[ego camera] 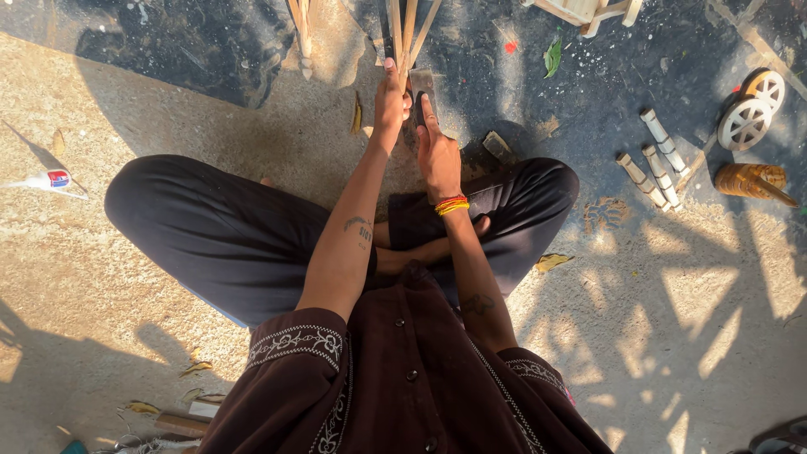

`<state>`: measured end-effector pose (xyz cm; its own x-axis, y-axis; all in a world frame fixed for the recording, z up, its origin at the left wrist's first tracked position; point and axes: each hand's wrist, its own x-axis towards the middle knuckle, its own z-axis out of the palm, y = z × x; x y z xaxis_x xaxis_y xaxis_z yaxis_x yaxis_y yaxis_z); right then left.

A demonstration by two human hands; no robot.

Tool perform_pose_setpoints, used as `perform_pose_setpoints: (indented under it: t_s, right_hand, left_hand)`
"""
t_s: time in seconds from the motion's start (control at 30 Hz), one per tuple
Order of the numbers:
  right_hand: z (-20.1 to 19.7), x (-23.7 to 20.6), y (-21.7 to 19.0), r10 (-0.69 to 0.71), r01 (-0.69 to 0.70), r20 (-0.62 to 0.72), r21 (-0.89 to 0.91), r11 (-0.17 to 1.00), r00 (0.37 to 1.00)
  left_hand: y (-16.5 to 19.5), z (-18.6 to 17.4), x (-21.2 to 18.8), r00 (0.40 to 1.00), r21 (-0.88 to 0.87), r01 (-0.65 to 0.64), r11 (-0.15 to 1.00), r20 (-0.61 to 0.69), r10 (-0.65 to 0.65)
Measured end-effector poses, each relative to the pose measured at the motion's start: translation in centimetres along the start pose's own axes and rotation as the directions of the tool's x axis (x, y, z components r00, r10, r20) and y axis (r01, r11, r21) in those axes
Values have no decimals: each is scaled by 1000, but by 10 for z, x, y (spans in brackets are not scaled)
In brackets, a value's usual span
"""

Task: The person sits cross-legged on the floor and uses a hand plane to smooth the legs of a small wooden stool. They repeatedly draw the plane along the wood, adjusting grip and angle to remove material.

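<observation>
Gripping thin bamboo sticks with my left hand, fist clamped low; right hand beside them closes on a flat blade. Sticks look light, stiff, splintery.

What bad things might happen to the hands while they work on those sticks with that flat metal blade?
1. The left hand grips the thin bamboo sticks right beside the flat blade under the right hand; a slip might nick the fingers.
2. The sticks are long and thin, so they may split or leave splinters.
3. The bare feet lie tucked just under the work, so a dropped blade might hit them.
</observation>
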<state>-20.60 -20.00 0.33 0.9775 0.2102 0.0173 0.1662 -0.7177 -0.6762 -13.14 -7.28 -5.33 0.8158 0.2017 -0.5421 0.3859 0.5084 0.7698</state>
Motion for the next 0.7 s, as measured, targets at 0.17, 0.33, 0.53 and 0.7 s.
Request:
perform_pose_setpoints:
  t_s: [0.17,0.33,0.53,0.7]
  right_hand:
    - [6,-5,7,-27,27,-2,-9,1000,1000]
    - [8,3,3,-21,21,9,-65,998,1000]
    - [9,6,-2,-32,32,1,-93,995,999]
    - [10,31,-12,-68,45,-97,-220,975,993]
  left_hand:
    - [1,-1,-2,1000,0,17,1000,17,-17]
    - [3,-1,-3,1000,83,-1,997,24,-1]
    - [0,-4,2,1000,136,-6,991,-10,7]
    - [-9,-4,3,965,209,-263,942,43,259]
